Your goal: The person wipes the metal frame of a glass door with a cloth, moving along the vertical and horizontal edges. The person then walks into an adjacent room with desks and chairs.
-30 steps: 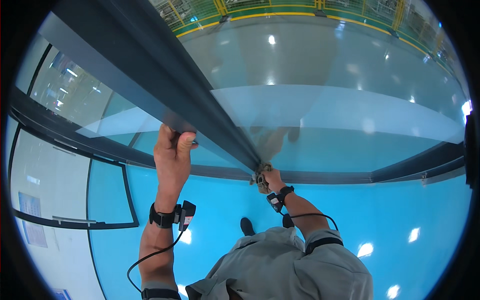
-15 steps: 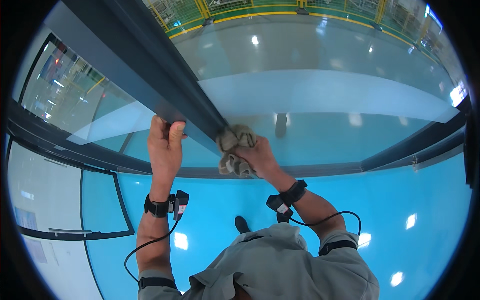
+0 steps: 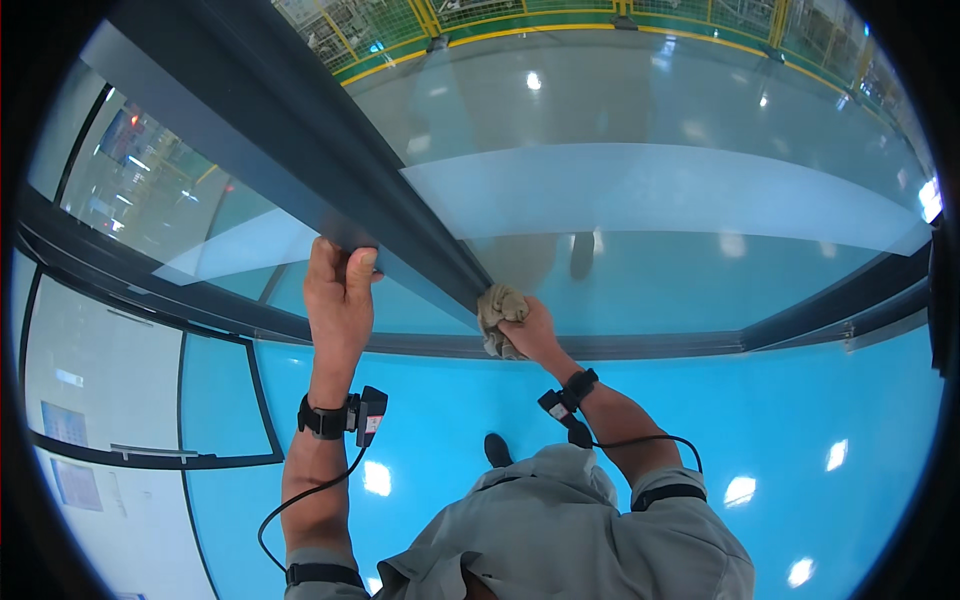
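A dark grey frame post [image 3: 300, 130] slants from the upper left toward the middle, between glass panels. My left hand [image 3: 338, 300] grips the post's near edge, its thumb up and its fingers curled partly out of sight. A crumpled grey-brown cloth [image 3: 503, 312] is bunched in my right hand [image 3: 533, 328]. That hand presses the cloth against the post near its lower end, just above the horizontal rail. The right fingers are mostly hidden by the cloth.
The bottom rail [image 3: 650, 345] curves across in front of me. A glass panel with a frosted band [image 3: 660, 195] stands on the right. White framed panels [image 3: 100, 370] are at the left. Beyond the glass is a yellow fence [image 3: 520, 28]. Cables hang from both wrist devices.
My right hand has slid the cloth farther down the post, toward its lower end. The left hand keeps its place on the post. The whole view has shifted slightly.
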Tool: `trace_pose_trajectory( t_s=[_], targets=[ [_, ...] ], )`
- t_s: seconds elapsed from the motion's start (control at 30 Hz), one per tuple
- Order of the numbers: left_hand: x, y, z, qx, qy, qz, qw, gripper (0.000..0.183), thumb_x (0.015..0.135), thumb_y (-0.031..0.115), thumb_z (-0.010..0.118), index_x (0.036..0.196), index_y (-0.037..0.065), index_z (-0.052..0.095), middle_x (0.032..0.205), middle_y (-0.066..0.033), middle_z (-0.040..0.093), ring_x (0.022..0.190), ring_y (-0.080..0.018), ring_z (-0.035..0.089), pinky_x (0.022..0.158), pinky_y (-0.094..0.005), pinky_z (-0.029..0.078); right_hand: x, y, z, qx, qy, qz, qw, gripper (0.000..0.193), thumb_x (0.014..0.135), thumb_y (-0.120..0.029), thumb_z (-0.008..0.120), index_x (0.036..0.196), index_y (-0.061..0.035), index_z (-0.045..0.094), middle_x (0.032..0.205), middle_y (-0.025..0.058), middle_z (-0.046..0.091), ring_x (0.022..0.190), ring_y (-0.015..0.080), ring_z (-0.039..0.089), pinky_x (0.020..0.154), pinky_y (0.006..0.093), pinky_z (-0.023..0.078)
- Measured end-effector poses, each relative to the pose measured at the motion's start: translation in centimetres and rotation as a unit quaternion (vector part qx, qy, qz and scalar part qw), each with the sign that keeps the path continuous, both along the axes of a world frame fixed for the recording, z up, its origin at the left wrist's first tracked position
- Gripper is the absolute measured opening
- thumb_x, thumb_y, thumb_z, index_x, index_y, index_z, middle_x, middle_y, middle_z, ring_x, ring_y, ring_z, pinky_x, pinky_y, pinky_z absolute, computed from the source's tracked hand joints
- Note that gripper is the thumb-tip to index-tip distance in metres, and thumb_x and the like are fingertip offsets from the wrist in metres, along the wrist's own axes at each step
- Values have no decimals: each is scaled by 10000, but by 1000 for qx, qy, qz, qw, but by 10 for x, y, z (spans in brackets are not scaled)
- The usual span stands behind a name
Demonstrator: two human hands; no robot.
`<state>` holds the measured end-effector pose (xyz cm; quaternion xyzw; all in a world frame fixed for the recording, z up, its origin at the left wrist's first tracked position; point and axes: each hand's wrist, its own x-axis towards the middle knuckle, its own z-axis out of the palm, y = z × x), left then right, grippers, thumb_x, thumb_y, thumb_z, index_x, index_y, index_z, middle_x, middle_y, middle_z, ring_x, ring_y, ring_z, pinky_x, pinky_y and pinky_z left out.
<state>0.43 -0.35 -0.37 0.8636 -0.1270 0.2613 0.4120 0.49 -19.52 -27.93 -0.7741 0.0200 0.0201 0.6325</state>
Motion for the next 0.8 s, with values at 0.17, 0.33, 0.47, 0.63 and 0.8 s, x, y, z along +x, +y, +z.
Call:
trace_pose_trajectory(
  t_s=[0.17, 0.33, 0.47, 0.63, 0.8],
  targets=[
    [2, 2, -1, -4, 3, -1, 1000, 364, 1019, 362, 643, 1058, 8, 564, 884, -63, 651, 756, -109, 637, 703, -283, 598, 14, 4, -59, -121, 78, 22, 989, 423, 779, -306, 731, 1158, -119, 706, 1120, 175, 706, 1061, 395, 665, 883, 481, 555],
    [2, -4, 0, -25, 2, -1, 1000, 344, 1021, 335, 647, 1040, 1, 569, 881, -62, 655, 758, -108, 638, 702, -285, 601, 17, 0, -130, -128, 197, 11, 972, 382, 756, -254, 748, 1115, -126, 723, 984, 162, 732, 936, 400, 698, 814, 490, 573],
    [2, 0, 2, -37, 21, -9, 999, 333, 1021, 315, 653, 1033, -6, 565, 889, -68, 662, 771, -119, 652, 700, -289, 599, 7, 2, -157, -424, -136, 220, 868, 291, 750, -106, 752, 1040, -100, 729, 902, 172, 734, 811, 407, 704, 734, 484, 573],
    [7, -3, -2, -51, 24, -15, 998, 342, 1024, 317, 651, 1038, -9, 552, 890, -75, 662, 767, -126, 649, 685, -294, 590, 13, 3, -119, 284, 225, -52, 931, 166, 813, -24, 729, 978, -27, 713, 864, 150, 717, 747, 321, 710, 643, 465, 566],
    [-1, 6, -2, -48, 27, -2, 998, 373, 1017, 339, 657, 1013, -12, 529, 848, -80, 661, 737, -128, 646, 675, -292, 585, -1, 4, -4, 407, 264, -28, 874, 152, 852, -21, 724, 971, 68, 691, 865, 129, 707, 731, 242, 715, 601, 411, 579]
  ],
)
